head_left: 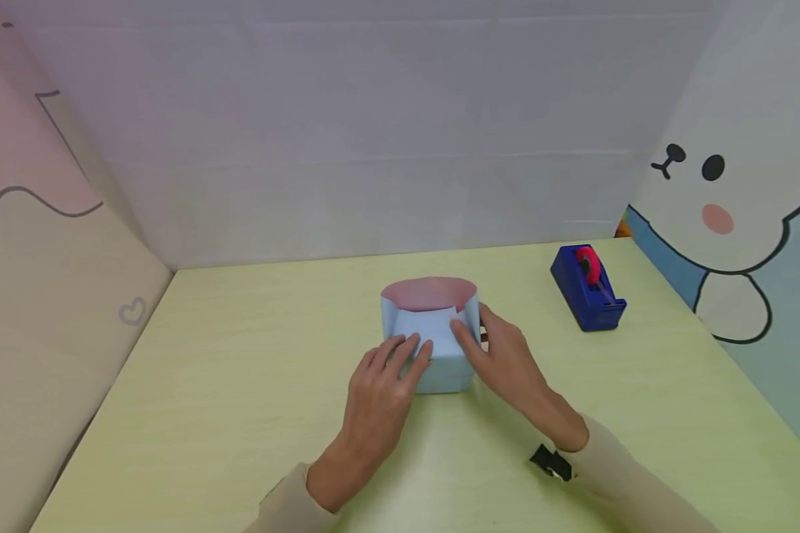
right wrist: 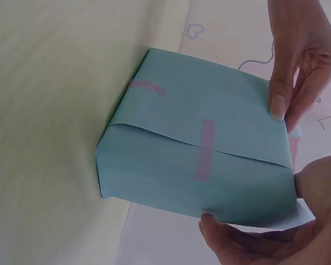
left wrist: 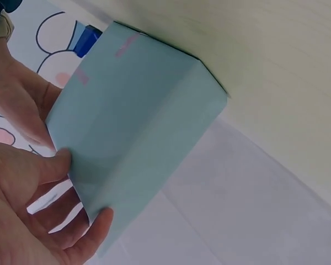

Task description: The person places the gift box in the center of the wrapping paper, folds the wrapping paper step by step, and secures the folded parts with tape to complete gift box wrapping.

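Observation:
A light blue paper package (head_left: 448,374) stands upright on the table, its open top showing the pink inner side of the paper (head_left: 430,294). One flap (head_left: 423,323) is folded inward across that opening. The left hand (head_left: 381,392) holds the near left edge, fingers on the flap and thumb against the near face, as the right wrist view shows. My right hand (head_left: 507,363) grips the right side, its thumb on the flap and its other fingers partly hidden behind. Pink tape strips (right wrist: 206,150) lie over a seam in the paper. What is inside is hidden.
A blue tape dispenser (head_left: 590,290) with a red-cored roll stands at the back right of the pale table (head_left: 240,385). White and printed sheets (head_left: 373,133) wall in the back and sides. Near the right cuff is a small black strap (head_left: 550,463).

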